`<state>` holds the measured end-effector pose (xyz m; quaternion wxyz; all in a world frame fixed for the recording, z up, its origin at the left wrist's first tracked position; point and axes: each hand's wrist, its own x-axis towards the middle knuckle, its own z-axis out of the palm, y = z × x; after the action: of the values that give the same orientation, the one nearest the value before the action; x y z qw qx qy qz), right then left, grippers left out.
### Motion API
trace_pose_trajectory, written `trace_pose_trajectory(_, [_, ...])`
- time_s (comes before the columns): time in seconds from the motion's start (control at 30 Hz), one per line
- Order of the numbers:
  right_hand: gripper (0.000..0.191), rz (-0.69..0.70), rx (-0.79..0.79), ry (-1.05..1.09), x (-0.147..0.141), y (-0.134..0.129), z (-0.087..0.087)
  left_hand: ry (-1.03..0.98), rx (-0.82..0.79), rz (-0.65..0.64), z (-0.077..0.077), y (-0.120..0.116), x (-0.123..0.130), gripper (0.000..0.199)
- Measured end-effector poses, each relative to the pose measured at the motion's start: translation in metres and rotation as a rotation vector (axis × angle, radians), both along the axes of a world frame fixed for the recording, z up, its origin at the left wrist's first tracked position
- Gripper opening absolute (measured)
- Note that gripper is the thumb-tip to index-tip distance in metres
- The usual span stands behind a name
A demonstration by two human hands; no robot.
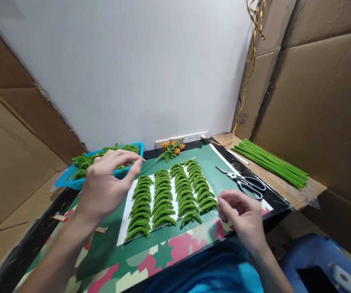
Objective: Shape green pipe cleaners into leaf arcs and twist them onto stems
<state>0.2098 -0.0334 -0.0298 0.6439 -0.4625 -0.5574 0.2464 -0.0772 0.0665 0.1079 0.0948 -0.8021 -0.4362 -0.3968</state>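
Observation:
Curved green fuzzy pieces (pixel 163 187) lie in several columns on a white sheet (pixel 124 228) in the middle of the table. My left hand (pixel 110 181) is raised over the sheet's left side, thumb and forefinger brought close together; whether anything is between the tips is too small to tell. Near the sheet's right edge is my right hand (pixel 240 213), fingers curled and pinched beside the last column, with nothing clear to see in them. Behind the columns lies an orange and green fuzzy flower (pixel 173 149) with a thin stem reaching toward my left hand.
A blue basket (pixel 68 179) of green pieces stands at the back left. Black-handled scissors (pixel 242 181), a white pen (pixel 238 157) and a bundle of green stems (pixel 271 162) lie at the right. Cardboard walls flank the table, and a blue stool (pixel 318 252) holds a phone.

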Motion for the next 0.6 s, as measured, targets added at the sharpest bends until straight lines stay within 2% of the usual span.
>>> trace_pose_trajectory(0.07, [0.018,-0.128,0.022,0.006,0.026,0.007,0.01,0.065,0.083,0.045,-0.001,0.021,-0.02,0.023])
trace_pose_trajectory(0.13, [0.023,-0.343,0.022,-0.083,0.064,0.016,0.014,0.106,0.116,0.066,-0.012,0.036,-0.042,0.022])
trace_pose_trajectory(0.17, [0.026,-0.416,-0.033,-0.17,0.085,0.02,0.013,0.124,0.119,0.069,-0.019,0.041,-0.053,0.02])
trace_pose_trajectory(0.27, [0.032,-0.594,-0.224,-0.47,0.145,0.026,0.0,0.173,0.128,0.073,-0.045,0.045,-0.082,0.015])
trace_pose_trajectory(0.33, [0.038,-0.666,-0.295,-0.615,0.172,0.023,-0.012,0.226,0.099,0.038,-0.059,0.043,-0.094,0.012])
trace_pose_trajectory(0.4, [0.047,-0.749,-0.326,-0.709,0.189,0.019,-0.023,0.241,0.114,0.02,-0.07,0.038,-0.099,0.013])
trace_pose_trajectory(0.5, [0.062,-0.884,-0.315,-0.809,0.202,0.019,-0.038,0.239,0.098,0.009,-0.076,0.035,-0.098,0.017])
trace_pose_trajectory(0.53, [0.062,-0.905,-0.343,-0.835,0.205,0.021,-0.042,0.227,0.068,0.026,-0.076,0.035,-0.098,0.019])
trace_pose_trajectory(0.6, [0.051,-0.861,-0.398,-0.845,0.209,0.026,-0.046,0.177,0.052,0.06,-0.075,0.036,-0.098,0.023])
